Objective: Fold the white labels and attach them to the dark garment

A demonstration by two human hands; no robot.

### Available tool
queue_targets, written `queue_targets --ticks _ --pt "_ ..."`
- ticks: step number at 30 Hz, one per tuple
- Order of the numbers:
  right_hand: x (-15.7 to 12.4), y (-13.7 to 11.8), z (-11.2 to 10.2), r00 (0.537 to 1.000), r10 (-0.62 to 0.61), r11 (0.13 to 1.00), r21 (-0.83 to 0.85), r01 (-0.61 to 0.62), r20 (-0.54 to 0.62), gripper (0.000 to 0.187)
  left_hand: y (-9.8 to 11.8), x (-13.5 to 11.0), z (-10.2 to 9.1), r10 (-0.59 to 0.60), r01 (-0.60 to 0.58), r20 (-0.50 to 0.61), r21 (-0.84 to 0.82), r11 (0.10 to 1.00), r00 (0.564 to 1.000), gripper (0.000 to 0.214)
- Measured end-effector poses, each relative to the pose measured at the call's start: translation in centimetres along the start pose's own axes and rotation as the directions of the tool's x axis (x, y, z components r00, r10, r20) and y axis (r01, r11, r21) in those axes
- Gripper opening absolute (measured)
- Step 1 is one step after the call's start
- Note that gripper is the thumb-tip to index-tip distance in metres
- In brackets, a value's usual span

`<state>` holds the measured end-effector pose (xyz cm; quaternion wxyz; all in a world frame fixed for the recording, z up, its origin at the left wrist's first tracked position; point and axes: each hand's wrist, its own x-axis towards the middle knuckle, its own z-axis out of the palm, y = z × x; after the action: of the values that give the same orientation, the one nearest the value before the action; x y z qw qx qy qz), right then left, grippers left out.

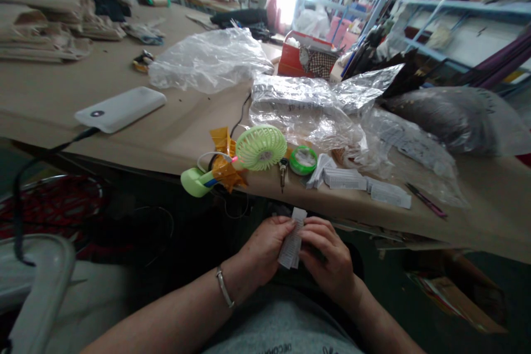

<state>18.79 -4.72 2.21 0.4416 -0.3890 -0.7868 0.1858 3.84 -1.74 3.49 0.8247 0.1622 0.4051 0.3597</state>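
My left hand [265, 249] and my right hand [327, 257] are close together below the table edge, over my lap. Both pinch a small stack of white printed paper labels [292, 240], which stands upright between the thumbs and fingers. A metal bracelet [224, 286] circles my left wrist. On the table edge just above lie more white label strips [352, 180], a green tape roll [303, 159], a small key [283, 170] and a light green handheld fan [253, 152] patched with orange tape.
A white power bank [120, 109] with a black cable lies at left on the brown table [83, 88]. Crumpled clear plastic bags [307, 105] cover the middle and right. A red box [302, 55] stands behind. Folded fabric [37, 16] is stacked far left. Thread snips [427, 200] lie at right.
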Motion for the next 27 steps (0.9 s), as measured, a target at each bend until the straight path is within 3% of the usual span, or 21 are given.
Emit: queue_targets --ticks 1,3,5,8,11,16,23,27 --pt "0.0 0.2 -0.1 0.992 0.109 0.994 0.034 -0.107 -0.071 0.024 0.0 -0.1 0.0 -0.019 0.019 -0.001 0.027 0.999 1.0 0.011" --pt "0.4 0.5 -0.2 0.922 0.361 0.928 0.156 -0.339 -0.141 0.02 0.0 -0.4 0.1 -0.052 0.052 -0.003 0.098 0.994 0.999 0.016" --pt "0.9 0.9 -0.2 0.825 0.561 0.794 0.324 -0.514 -0.065 0.019 0.0 -0.7 0.2 -0.059 0.057 0.005 0.17 0.984 0.998 0.02" --pt "1.5 1.3 0.2 0.736 0.669 0.594 0.52 -0.614 0.105 0.017 0.0 -1.1 0.3 -0.041 0.029 0.057 0.202 0.979 0.998 0.025" --pt "1.6 1.0 0.8 0.696 0.705 0.497 0.607 -0.62 0.134 0.018 0.1 -1.3 0.1 -0.084 0.053 0.171 0.178 0.983 0.982 0.026" --pt "1.4 0.0 1.2 0.69 0.711 0.487 0.612 -0.623 0.137 0.017 0.3 -1.3 -0.6 -0.212 0.16 0.336 0.176 0.971 0.918 0.026" --pt "1.3 -0.3 1.0 0.726 0.677 0.559 0.554 -0.617 0.124 0.015 0.5 -1.1 -1.5 -0.235 0.183 0.387 0.167 0.969 0.892 0.022" --pt "1.4 0.1 0.5 0.738 0.633 0.46 0.653 -0.601 0.233 0.025 0.5 -1.2 -1.6 -0.232 0.173 0.408 0.176 0.969 0.883 0.023"
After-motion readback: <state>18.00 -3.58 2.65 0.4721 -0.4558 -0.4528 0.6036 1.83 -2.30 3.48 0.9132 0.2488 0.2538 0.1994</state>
